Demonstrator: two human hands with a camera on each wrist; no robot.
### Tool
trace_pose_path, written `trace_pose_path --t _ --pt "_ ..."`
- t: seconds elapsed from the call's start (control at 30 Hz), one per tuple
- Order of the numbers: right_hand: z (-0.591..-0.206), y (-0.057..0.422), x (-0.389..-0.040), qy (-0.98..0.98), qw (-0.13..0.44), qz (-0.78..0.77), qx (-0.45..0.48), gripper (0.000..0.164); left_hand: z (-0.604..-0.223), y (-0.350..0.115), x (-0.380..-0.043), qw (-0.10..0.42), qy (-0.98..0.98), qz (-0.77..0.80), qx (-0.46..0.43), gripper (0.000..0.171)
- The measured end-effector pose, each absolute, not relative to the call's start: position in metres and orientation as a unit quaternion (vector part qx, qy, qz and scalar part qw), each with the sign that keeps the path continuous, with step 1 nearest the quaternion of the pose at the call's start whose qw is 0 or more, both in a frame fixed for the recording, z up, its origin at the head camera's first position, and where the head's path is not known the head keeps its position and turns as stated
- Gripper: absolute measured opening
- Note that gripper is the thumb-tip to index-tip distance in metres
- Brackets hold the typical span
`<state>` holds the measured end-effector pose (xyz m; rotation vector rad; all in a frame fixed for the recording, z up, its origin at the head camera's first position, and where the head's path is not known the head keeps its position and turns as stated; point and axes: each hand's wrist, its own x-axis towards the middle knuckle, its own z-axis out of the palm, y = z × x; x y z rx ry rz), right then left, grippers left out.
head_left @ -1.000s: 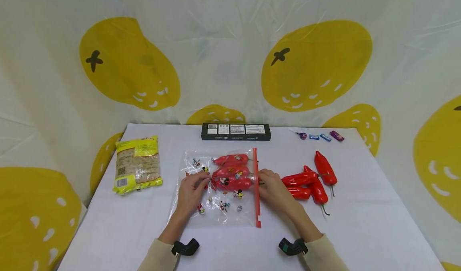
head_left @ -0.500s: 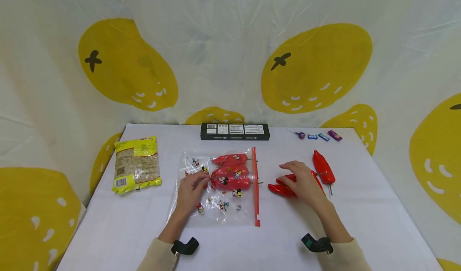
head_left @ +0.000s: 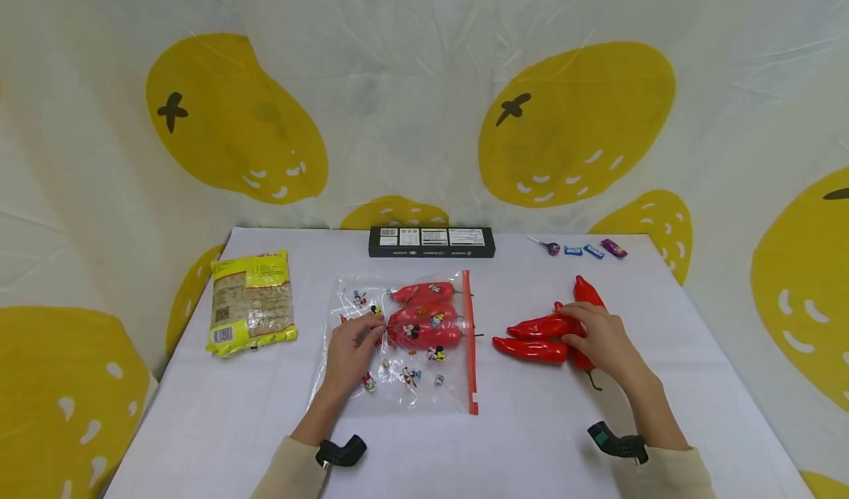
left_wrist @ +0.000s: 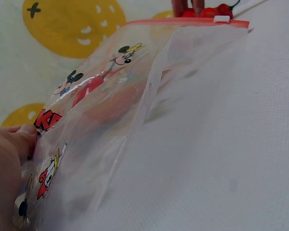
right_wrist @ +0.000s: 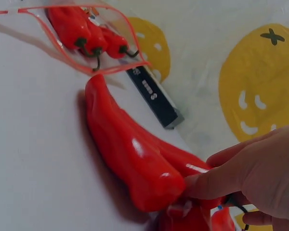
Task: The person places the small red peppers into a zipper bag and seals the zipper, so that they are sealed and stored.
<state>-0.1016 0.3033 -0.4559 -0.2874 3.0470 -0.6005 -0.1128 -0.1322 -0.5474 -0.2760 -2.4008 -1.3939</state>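
One leftward line

Our left hand [head_left: 350, 349] pinches a clear, cartoon-printed plastic bag [head_left: 414, 398]. Its red-edged mouth [head_left: 471, 355] faces the tip of a glossy, tapered red pepper [head_left: 536, 327] reaching left from our right hand [head_left: 602, 339], which grips the stem end.

Head view: from above near side of white surface [head_left: 192, 418], facing forward and down; widest, farthest back, taking in left hand [head_left: 350, 351], right hand [head_left: 600, 337] and patterned backdrop [head_left: 404, 116]. Left wrist view: low, very near, tilted, facing along clear bag [left_wrist: 82, 163] toward its red zip edge [left_wrist: 183, 22]. Right wrist view: close, steeply tilted, facing over loose red peppers [right_wrist: 130, 154] toward bag's mouth and black box [right_wrist: 151, 94]. All three share bag, backdrop, right hand and loose peppers, these distant in left wrist view.
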Motion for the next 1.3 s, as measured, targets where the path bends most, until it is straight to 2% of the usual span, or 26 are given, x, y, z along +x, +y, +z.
trace_pose_path --t 0.27,0.53,0.8,1.3 --pt "-0.465 0.307 -0.103 0.979 0.008 -0.191 -0.072 0.05 -0.549 -0.134 -0.113 0.164 -0.848 -0.495 -0.098 0.013" --pt "-0.453 0.297 -0.096 0.974 -0.026 -0.211 -0.079 0.051 -0.548 -0.134 -0.114 0.167 -0.847 -0.495 -0.1 0.012" --pt "-0.445 0.266 -0.088 0.969 -0.023 -0.206 -0.136 0.051 -0.548 -0.134 -0.114 0.162 -0.846 -0.498 -0.101 0.016" --pt "-0.471 0.196 -0.086 0.954 0.002 -0.229 -0.191 0.053 -0.551 -0.132 -0.114 0.179 -0.848 -0.488 -0.099 0.014"
